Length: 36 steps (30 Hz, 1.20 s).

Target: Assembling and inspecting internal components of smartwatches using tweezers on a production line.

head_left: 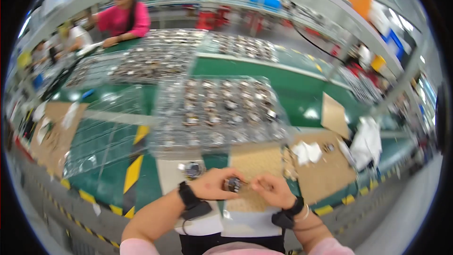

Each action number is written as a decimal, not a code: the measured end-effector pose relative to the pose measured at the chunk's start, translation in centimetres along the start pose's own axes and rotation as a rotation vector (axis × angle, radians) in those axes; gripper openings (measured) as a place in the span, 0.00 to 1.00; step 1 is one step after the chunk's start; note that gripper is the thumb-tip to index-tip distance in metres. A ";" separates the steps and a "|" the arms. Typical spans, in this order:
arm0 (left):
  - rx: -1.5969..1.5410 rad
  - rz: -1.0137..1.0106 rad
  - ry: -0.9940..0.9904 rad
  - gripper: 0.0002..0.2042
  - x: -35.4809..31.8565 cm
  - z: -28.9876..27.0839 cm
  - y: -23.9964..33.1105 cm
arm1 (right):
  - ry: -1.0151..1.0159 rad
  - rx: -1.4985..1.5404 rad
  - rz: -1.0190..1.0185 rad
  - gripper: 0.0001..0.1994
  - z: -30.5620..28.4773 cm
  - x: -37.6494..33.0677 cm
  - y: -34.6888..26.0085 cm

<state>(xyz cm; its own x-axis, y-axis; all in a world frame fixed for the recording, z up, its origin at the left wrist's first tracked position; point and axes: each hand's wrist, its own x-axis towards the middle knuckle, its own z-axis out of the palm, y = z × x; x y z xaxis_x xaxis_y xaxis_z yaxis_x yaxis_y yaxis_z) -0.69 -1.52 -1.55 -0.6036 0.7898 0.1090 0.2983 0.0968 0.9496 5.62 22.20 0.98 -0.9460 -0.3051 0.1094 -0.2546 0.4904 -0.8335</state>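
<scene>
My left hand [214, 183] grips a small round dark part [232, 184] with light spots on its face, between thumb and fingers. Close by on its right, my right hand [273, 190] has its thumb and fingertips pinched together; whatever they hold is too small to make out. Another round metallic part [192, 170] lies just beyond my left hand on a pale sheet. Under both hands is a tan perforated board [257, 158]. Straight ahead, a clear plastic tray [165, 113] carries rows of small round parts, some cells showing only plastic.
Clear trays [106, 132] lie on the green table to the left, beside brown cardboard [56, 132]. At right, white scraps [306, 153] rest on another cardboard sheet [325, 174], near a white bag [368, 144]. A person in pink [123, 16] sits across the table, at far left.
</scene>
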 end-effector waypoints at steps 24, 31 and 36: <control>-0.083 -0.108 -0.016 0.24 0.5 0.1 1.8 | 0.407 -0.542 0.203 0.11 -6.1 -3.3 4.4; -0.124 0.040 0.029 0.23 0.3 0.7 1.1 | 0.516 -0.580 0.231 0.10 -5.9 -3.4 3.2; -0.168 -0.048 -0.009 0.27 0.3 0.4 1.6 | 0.559 -0.382 0.275 0.10 -6.1 -4.7 4.2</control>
<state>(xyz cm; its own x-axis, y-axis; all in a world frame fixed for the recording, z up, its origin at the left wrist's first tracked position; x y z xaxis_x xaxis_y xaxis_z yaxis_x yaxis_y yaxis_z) -0.06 -0.86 -0.12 -0.6075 0.7920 0.0605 0.1407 0.0323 0.9895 7.80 30.68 0.30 -0.9210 0.2823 0.2685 0.0514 0.7712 -0.6345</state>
